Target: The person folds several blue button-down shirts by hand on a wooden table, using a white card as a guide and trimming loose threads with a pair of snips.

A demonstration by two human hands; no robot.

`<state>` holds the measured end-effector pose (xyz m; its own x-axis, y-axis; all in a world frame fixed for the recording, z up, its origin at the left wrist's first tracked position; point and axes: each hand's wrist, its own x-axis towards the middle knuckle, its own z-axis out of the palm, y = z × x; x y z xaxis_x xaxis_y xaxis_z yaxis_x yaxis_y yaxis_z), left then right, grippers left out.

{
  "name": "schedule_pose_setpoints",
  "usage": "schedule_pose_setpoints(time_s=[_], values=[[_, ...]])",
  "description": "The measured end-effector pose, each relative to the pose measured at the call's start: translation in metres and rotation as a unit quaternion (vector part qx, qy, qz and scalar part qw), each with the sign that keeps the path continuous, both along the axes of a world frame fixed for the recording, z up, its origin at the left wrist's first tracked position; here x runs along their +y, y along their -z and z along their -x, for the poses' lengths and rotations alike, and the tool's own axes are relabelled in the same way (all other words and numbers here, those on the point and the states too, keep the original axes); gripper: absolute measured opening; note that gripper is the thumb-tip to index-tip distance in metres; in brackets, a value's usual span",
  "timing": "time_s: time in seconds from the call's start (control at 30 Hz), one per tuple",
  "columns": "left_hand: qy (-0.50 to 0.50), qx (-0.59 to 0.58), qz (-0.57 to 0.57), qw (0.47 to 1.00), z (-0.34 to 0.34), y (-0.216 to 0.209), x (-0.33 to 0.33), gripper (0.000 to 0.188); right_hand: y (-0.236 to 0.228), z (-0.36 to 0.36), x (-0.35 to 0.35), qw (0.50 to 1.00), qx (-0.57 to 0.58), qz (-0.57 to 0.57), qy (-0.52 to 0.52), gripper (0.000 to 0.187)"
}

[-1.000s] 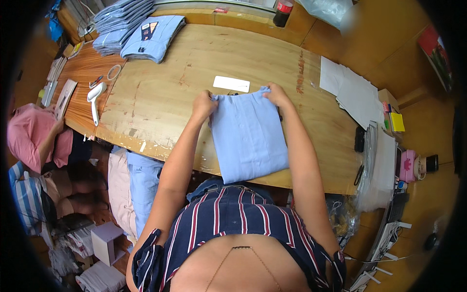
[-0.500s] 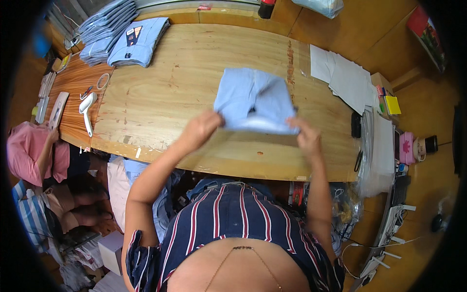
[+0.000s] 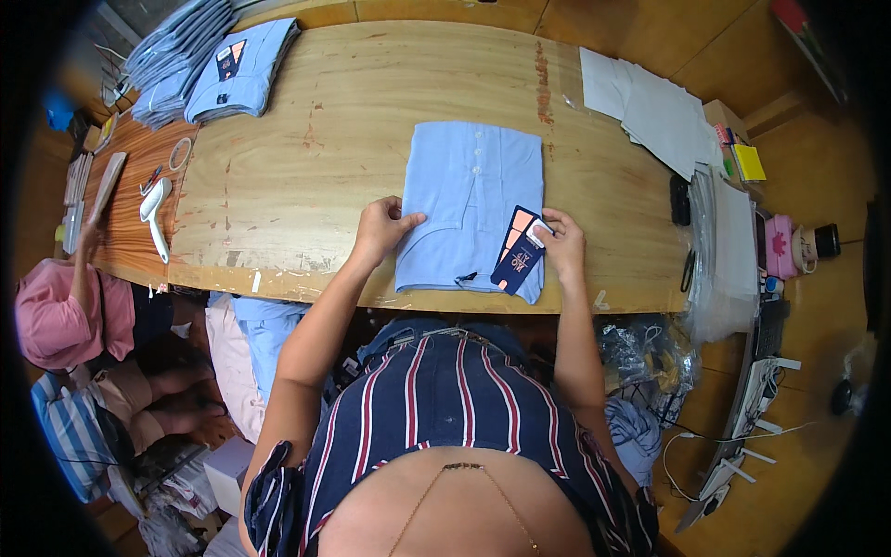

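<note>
A light blue shirt [image 3: 438,204], folded into a rectangle, lies flat near the table's front edge with its buttoned placket upward. At its left edge my left hand [image 3: 380,232] is closed, thumb on top of the cloth and the other fingers partly hidden beside it. On the right, my right hand [image 3: 564,249] pinches a dark blue and orange hang tag [image 3: 520,255] between thumb and fingers. The tag rests over the shirt's lower right part. A small dark label shows at the shirt's near edge.
Folded blue shirts [image 3: 181,56] are stacked at the far left, one with a tag [image 3: 229,61] on top. A white handled tool [image 3: 154,218] and a tape ring [image 3: 180,154] lie left. White sheets [image 3: 659,116] and plastic bags [image 3: 724,251] lie right. A person in pink [image 3: 58,311] works at left.
The shirt, blurred and held by both hands at its near edge, now lies flat closer to me. Its hang tag has come into sight, and my right hand has shifted onto it.
</note>
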<state>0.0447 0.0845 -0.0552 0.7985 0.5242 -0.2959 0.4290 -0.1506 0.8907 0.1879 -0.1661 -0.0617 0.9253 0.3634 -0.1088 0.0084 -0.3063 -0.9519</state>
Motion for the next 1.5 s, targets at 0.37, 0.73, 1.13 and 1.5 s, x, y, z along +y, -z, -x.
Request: schedule_pose_setpoints(time_s=[0.37,0.73,1.13,1.5], values=[[0.001,0.038,-0.007,0.999,-0.046,0.002,0.048,0.047,-0.001,-0.015,0.0,0.991,-0.007,0.124,0.048,0.046],[0.008,-0.208,-0.314,0.926,-0.107,0.029,0.029,0.046,-0.003,-0.013,0.012,0.977,-0.106,0.177,-0.046,0.041],[0.319,-0.143,-0.493,0.797,-0.048,-0.014,-0.052,0.044,-0.036,-0.019,-0.005,0.947,0.14,0.102,-0.269,0.02],[0.263,-0.205,-0.336,0.881,-0.008,-0.09,-0.09,0.034,-0.107,0.0,0.045,0.967,-0.024,0.172,-0.185,0.016]])
